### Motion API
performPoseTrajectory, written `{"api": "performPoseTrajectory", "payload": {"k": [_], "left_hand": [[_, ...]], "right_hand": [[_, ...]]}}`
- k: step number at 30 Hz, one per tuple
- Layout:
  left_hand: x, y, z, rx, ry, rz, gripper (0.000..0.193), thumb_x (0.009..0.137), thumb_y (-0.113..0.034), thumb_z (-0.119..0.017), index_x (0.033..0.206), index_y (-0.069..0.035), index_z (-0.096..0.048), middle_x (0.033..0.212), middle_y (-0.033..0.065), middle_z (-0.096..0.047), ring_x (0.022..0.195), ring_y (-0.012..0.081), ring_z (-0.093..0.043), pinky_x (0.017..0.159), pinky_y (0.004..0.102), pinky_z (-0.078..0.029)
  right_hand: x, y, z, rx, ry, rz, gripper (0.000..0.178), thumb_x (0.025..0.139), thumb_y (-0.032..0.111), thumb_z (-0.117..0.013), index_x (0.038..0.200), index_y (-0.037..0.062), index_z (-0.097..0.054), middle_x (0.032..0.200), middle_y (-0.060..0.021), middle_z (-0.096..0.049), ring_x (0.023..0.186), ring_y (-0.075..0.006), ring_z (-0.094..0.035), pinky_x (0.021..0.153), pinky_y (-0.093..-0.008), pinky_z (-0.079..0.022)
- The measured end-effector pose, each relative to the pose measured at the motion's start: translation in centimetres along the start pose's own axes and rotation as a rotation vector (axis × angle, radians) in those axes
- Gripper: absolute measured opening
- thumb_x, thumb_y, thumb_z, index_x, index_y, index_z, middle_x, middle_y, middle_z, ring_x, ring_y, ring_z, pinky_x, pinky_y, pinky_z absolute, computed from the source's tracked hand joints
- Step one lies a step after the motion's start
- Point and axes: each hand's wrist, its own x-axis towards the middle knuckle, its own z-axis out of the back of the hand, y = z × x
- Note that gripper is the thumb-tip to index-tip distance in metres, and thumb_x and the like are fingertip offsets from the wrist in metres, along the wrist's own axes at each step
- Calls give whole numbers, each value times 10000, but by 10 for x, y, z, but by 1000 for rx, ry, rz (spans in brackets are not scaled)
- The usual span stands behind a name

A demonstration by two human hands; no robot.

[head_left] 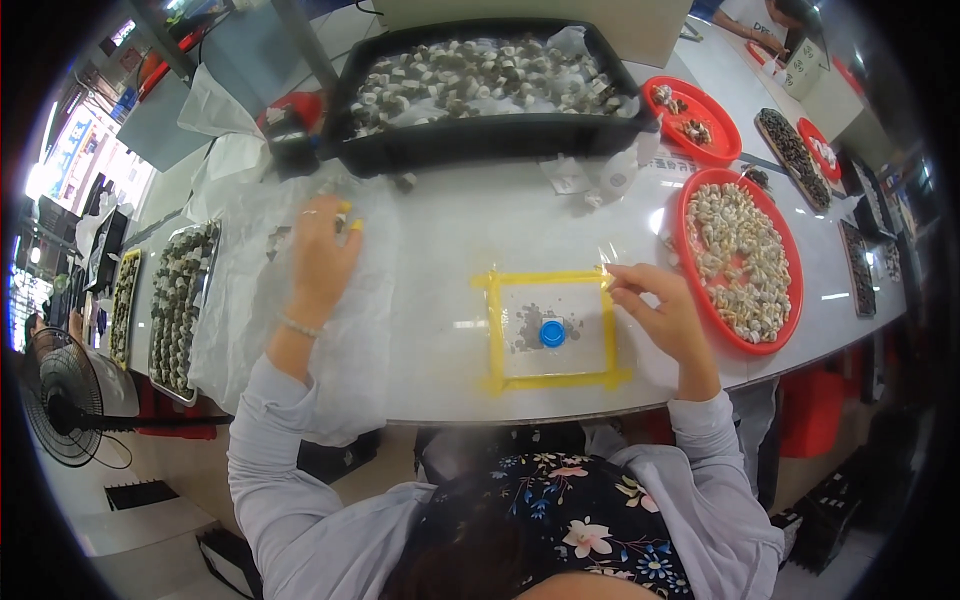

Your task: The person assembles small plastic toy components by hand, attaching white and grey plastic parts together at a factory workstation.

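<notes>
My left hand (325, 245) is over a thin white sheet (240, 300) at the left, its fingers bent toward each other. Something small and dark seems to be between the fingertips, but its kind is unclear. My right hand (660, 305) has thumb and forefinger pinched near the far right corner of a yellow tape square (553, 381) on the table. What they hold, if anything, is too small to name. Inside the square, a round blue cap (552, 333) sits among grey smudges. Right of that hand, a red round tray (797, 275) carries many small cream-coloured pieces (735, 250).
A large black tub (490, 135) of grey and white pieces stands at the back. Beyond the right hand lies a second red tray (690, 140). A metal tray (180, 310) with rows of dark pieces is far left, near a fan (65, 400). Another person (765, 25) works at back right.
</notes>
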Motion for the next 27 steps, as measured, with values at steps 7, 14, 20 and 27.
{"api": "performPoseTrajectory", "payload": {"k": [7, 14, 20, 27], "left_hand": [[43, -30, -62, 51, 253, -255, 304, 750, -71, -560, 1043, 6, -537, 1004, 197, -560, 969, 342, -512, 860, 411, -412], [48, -6, -95, 257, 285, -255, 230, 738, -59, -521, 955, 13, -545, 914, 195, -555, 872, 346, -519, 774, 405, -446], [24, -74, -37, -355, 342, -157, 268, 785, -13, -513, 1049, 24, -545, 846, 147, -605, 743, 234, -584, 643, 291, -459], [-33, -108, 7, -1410, 560, 658, 219, 896, -85, -495, 1090, 11, -530, 918, 135, -631, 730, 155, -614, 633, 227, -481]], "right_hand": [[-25, -3, 54, -337, -221, -25, 281, 760, 11, -629, 1040, -5, -611, 831, -89, -622, 734, -162, -590, 671, -253, -464], [-26, -34, 133, -661, -344, -251, 236, 765, 67, -629, 993, 7, -629, 901, -137, -627, 756, -212, -605, 693, -294, -476], [2, -58, 126, -636, -201, -211, 224, 761, 101, -618, 973, 29, -641, 843, -133, -621, 778, -261, -606, 699, -349, -476], [29, -84, 103, -1098, -164, -182, 94, 757, 125, -536, 757, 74, -616, 734, -137, -623, 745, -303, -613, 656, -418, -476]]}}
